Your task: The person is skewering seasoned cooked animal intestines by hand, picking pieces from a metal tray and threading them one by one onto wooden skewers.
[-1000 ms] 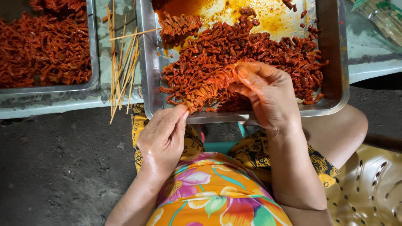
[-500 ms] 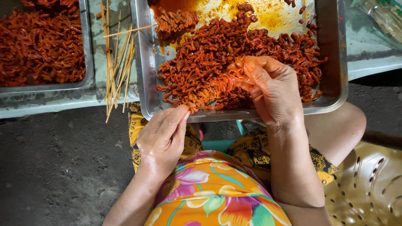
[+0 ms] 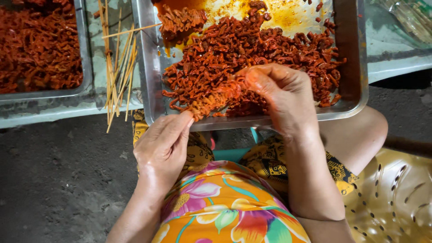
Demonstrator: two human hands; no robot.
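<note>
A skewer threaded with red marinated meat strips is held between my two hands over the near rim of a steel tray. My left hand pinches its lower end just below the tray's edge. My right hand grips the upper end, fingers closed on the meat, resting over the heap of red marinated strips that fills the tray. Orange oily sauce coats the tray's far part.
A bundle of bare bamboo sticks lies on the low table between this tray and a second steel tray of red strips at left. A perforated yellow plastic stool stands at lower right. Dark ground lies below left.
The view has shifted slightly; both hands stay on the skewer, with the right hand's fingers working a little along the meat.
</note>
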